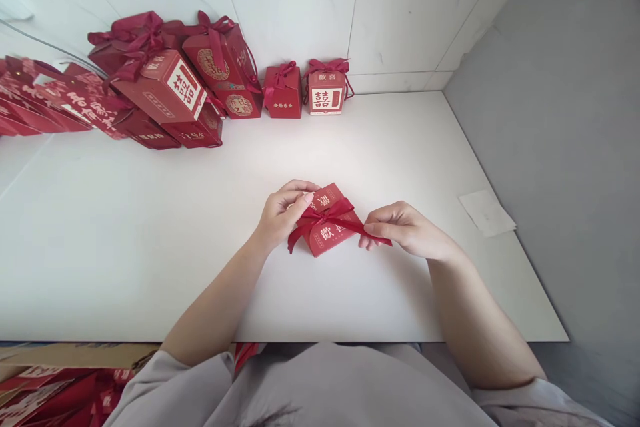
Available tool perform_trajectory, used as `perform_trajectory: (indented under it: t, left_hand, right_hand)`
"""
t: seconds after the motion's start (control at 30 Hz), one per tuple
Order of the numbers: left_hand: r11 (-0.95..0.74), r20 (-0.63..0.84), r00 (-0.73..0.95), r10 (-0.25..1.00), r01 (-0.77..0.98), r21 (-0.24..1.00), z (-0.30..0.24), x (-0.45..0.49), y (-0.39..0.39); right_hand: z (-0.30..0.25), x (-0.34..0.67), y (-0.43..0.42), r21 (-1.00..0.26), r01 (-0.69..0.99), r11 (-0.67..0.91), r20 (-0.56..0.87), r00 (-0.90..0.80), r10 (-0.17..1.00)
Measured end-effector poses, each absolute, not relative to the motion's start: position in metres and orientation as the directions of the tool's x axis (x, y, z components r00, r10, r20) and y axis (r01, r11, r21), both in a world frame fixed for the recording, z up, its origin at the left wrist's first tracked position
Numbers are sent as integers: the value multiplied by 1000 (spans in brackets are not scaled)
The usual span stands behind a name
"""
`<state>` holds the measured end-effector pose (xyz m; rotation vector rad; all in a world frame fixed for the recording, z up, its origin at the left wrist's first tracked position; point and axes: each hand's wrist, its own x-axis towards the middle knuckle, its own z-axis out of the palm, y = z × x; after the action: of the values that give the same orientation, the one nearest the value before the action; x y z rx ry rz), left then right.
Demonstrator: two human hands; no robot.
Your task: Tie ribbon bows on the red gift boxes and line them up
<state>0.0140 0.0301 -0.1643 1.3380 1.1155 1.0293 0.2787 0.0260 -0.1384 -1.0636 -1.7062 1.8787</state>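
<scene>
A small red gift box (327, 235) with pale Chinese characters rests on the white table in front of me. Across its top runs a dark red ribbon (345, 208), tied in a bow. My left hand (285, 210) grips the box at its upper left, thumb on the top near the bow, the other fingers partly hidden behind it. At the right of the box, my right hand (400, 230) pinches one ribbon end between thumb and fingers, and the tip sticks out below the thumb. The other ribbon tail hangs over the box's left side.
Several finished red boxes (215, 67) with bows are stacked against the tiled wall, and two single boxes (326, 90) stand beside them. Flat red packaging (30, 97) lies far left. A white paper (486, 212) sits at the table's right edge. An open carton (75, 355) is below, left.
</scene>
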Motion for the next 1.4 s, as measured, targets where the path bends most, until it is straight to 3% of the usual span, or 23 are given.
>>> perform_trajectory:
  t: [0.4,0.47,0.6,0.73,0.97,1.1,1.27,1.4]
  left_hand:
    - [89,-65,323,944,-61,994,-164,14,31]
    - [138,-92,341,935,-114,984,-164,15,30]
    - [140,-76,345,936,-166,976,-164,18,27]
    - [73,-39,351,936,-85,994,-162,19,25]
    - [-106,87,350,933,35,994,-157,16,24]
    - [-177,120,429,895,96,980,-154,14,24]
    - [-204,65,523,850,213,956,-147,11,26]
    - [-168,21,567,824,207,964,-146,5,29]
  right_hand:
    - [-128,290,28,-954,299,-37,-252,-726,639]
    - [-131,291,29,-961,276,-21,-212,-685,698]
    - [-141,282,29,-984,153,89,7,-467,884]
    - [-148,264,23,-982,92,164,98,-493,864]
    - [-155,249,18,-996,2,85,71,-535,842]
    - [-157,250,20,-998,-16,61,60,-551,832]
    - [-156,249,20,-999,-12,50,48,-552,833]
    - [-158,248,20,-999,-17,28,33,-545,838]
